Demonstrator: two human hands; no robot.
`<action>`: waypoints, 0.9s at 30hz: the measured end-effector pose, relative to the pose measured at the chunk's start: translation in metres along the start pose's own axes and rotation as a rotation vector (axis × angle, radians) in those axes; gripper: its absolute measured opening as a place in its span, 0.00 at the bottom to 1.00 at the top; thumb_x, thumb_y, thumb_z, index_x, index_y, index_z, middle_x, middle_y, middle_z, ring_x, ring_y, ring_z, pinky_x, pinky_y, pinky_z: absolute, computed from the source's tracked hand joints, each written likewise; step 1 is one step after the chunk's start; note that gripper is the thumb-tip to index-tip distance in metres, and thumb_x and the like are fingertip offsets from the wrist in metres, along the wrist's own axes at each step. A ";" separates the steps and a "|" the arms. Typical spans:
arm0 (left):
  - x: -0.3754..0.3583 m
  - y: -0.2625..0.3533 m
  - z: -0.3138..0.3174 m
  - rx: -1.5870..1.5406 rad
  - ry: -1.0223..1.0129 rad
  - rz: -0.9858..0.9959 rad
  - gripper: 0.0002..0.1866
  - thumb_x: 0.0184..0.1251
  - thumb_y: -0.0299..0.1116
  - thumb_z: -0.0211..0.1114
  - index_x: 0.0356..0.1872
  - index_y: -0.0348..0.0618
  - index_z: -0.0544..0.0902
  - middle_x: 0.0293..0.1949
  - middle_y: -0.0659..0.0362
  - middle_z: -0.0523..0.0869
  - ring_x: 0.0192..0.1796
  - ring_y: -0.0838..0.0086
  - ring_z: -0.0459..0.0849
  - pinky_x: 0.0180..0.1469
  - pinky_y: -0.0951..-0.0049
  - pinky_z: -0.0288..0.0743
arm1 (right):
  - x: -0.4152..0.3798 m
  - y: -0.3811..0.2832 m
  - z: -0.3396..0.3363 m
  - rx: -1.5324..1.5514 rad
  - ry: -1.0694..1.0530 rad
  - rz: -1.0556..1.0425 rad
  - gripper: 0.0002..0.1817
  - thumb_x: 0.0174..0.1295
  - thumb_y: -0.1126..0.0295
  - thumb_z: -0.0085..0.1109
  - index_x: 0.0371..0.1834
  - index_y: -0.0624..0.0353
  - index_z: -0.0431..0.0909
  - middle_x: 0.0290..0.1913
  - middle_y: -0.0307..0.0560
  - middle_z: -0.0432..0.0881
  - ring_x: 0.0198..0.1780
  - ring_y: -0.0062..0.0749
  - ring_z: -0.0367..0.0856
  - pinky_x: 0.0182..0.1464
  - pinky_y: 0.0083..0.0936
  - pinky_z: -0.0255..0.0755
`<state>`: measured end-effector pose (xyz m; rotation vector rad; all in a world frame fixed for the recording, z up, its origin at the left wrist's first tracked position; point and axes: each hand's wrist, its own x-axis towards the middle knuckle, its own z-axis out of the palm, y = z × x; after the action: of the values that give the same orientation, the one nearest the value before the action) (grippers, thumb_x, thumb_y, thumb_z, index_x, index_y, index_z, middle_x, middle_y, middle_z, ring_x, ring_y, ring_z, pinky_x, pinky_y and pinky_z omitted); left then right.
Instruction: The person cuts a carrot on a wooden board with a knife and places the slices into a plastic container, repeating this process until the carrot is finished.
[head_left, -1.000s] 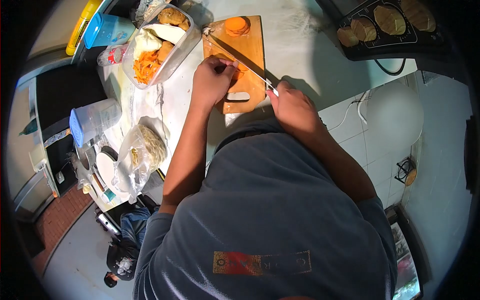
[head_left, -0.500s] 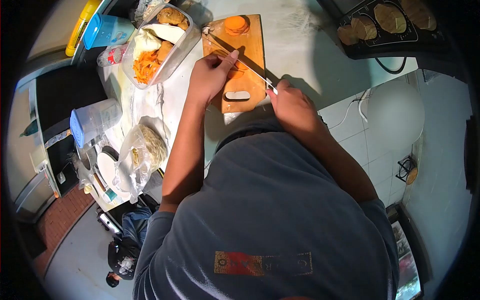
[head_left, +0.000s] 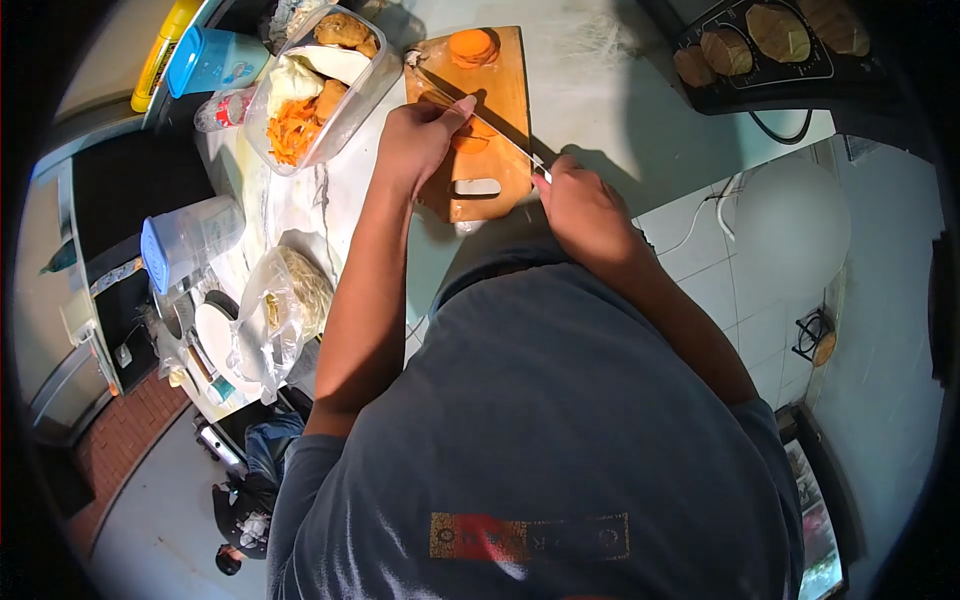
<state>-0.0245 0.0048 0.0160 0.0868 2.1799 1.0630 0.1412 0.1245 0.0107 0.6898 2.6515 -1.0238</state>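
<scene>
A wooden cutting board (head_left: 505,95) lies on the pale counter, with a stack of orange carrot slices (head_left: 472,46) at its far end. My left hand (head_left: 412,140) rests on the board and pins an orange carrot piece (head_left: 470,136) with its fingertips. My right hand (head_left: 583,210) grips the handle of a long knife (head_left: 478,115). The blade runs diagonally across the board, right beside my left fingertips and over the carrot piece.
A clear container (head_left: 315,85) of shredded carrot and other food sits left of the board. A blue-lidded tub (head_left: 185,240), a bag of noodles (head_left: 285,305) and a white plate (head_left: 212,335) stand along the counter's left edge. A black cooktop (head_left: 770,50) with round pieces is far right.
My left hand has opened from a curled grip and slid a little left on the board, fingertips now on the carrot piece. The knife stays across the board.
</scene>
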 end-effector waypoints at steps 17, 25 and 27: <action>0.007 -0.026 0.003 0.184 -0.008 0.243 0.17 0.59 0.39 0.71 0.34 0.31 0.82 0.28 0.53 0.86 0.29 0.74 0.84 0.34 0.75 0.75 | -0.002 0.001 0.003 -0.042 0.020 0.013 0.17 0.70 0.62 0.48 0.35 0.69 0.71 0.28 0.61 0.82 0.35 0.55 0.84 0.39 0.41 0.78; 0.002 -0.022 0.004 0.230 0.032 0.239 0.16 0.57 0.38 0.71 0.33 0.31 0.83 0.25 0.53 0.86 0.28 0.70 0.85 0.34 0.73 0.75 | 0.001 0.002 0.006 -0.060 0.037 0.016 0.17 0.69 0.60 0.49 0.37 0.68 0.71 0.29 0.60 0.83 0.35 0.55 0.84 0.39 0.43 0.78; 0.003 -0.020 0.004 0.230 0.050 0.251 0.15 0.57 0.37 0.71 0.33 0.32 0.83 0.25 0.53 0.86 0.28 0.70 0.85 0.34 0.73 0.75 | 0.000 0.006 0.003 -0.041 0.040 0.018 0.18 0.69 0.60 0.49 0.37 0.68 0.71 0.29 0.61 0.83 0.35 0.56 0.84 0.39 0.44 0.78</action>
<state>-0.0201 -0.0051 -0.0019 0.4528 2.3747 0.9514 0.1443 0.1266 0.0052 0.7314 2.6876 -0.9582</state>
